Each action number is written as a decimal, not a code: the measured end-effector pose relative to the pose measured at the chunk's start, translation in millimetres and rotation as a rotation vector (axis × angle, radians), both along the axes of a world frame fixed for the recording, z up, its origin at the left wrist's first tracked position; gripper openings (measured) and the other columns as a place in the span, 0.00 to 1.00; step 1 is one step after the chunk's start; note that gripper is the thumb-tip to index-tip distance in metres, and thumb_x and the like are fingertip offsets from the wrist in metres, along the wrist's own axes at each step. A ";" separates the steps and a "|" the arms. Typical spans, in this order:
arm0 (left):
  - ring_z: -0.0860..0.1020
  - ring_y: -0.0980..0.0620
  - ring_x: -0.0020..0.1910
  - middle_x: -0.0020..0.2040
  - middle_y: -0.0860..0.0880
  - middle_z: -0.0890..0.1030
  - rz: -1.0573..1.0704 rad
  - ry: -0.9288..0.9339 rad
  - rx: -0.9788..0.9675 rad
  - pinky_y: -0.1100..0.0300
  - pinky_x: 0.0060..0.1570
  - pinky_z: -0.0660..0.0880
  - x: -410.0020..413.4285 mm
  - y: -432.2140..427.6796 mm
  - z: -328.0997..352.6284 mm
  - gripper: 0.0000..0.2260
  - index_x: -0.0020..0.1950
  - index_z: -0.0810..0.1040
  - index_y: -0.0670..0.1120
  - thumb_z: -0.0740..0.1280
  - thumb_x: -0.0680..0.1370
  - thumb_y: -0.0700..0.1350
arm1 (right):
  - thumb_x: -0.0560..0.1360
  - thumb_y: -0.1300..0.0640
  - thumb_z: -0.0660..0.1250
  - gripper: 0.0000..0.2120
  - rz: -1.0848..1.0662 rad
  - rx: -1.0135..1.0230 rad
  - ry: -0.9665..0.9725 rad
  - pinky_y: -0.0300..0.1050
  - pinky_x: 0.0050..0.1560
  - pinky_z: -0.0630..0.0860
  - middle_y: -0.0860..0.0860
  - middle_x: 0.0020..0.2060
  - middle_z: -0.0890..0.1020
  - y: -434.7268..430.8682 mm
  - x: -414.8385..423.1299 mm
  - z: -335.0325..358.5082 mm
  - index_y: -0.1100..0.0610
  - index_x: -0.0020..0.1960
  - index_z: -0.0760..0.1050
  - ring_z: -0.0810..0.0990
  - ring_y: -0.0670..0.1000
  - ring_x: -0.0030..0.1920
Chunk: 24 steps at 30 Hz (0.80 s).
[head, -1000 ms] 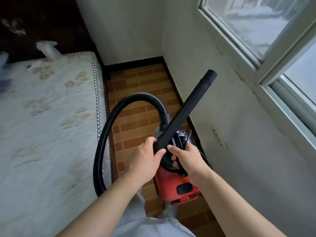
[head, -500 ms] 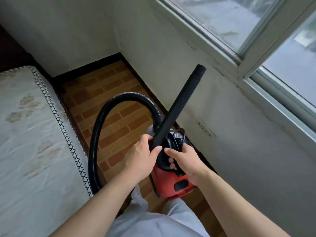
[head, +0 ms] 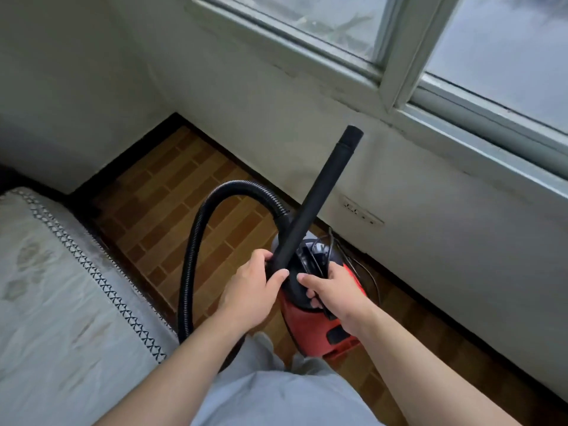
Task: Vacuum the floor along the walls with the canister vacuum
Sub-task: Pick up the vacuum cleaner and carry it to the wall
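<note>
My left hand (head: 250, 295) is clamped on the stiff wand (head: 310, 210), my right hand (head: 333, 287) on the canister's (head: 313, 330) top. The wand looks light and rigid; I'd grip low.

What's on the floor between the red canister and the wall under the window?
In the head view, only loose black cord on brick-pattern floor between red canister vacuum and white wall.

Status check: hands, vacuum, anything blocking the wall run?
Left hand grips wand base. Right hand holds canister handle. Nozzle up, off floor. Cord loose along wall.
</note>
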State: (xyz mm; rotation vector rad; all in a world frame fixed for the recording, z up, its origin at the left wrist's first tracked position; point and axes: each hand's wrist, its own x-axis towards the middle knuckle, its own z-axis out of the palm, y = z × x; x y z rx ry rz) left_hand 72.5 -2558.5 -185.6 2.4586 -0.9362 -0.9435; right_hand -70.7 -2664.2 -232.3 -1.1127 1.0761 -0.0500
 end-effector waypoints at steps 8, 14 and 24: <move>0.79 0.54 0.52 0.54 0.58 0.79 -0.199 0.084 -0.025 0.50 0.54 0.79 35.6 -38.0 -14.2 0.13 0.61 0.68 0.58 0.65 0.80 0.58 | 0.74 0.52 0.74 0.14 -0.195 0.031 0.109 0.46 0.37 0.75 0.51 0.32 0.78 -6.2 3.8 -14.2 0.57 0.55 0.78 0.76 0.50 0.34; 0.80 0.56 0.56 0.58 0.59 0.80 -0.469 0.201 -0.004 0.49 0.58 0.79 91.6 -56.3 -31.0 0.15 0.67 0.68 0.58 0.64 0.81 0.59 | 0.76 0.57 0.74 0.11 -0.447 -0.015 0.283 0.41 0.32 0.74 0.52 0.32 0.78 19.9 26.0 -23.0 0.61 0.55 0.78 0.75 0.49 0.31; 0.79 0.65 0.49 0.51 0.61 0.81 -0.914 0.326 -0.041 0.55 0.54 0.80 75.1 -82.5 -21.2 0.11 0.63 0.70 0.57 0.66 0.82 0.55 | 0.78 0.57 0.73 0.08 -1.047 0.056 0.249 0.36 0.28 0.73 0.53 0.35 0.79 83.4 29.5 -13.3 0.59 0.54 0.78 0.76 0.49 0.31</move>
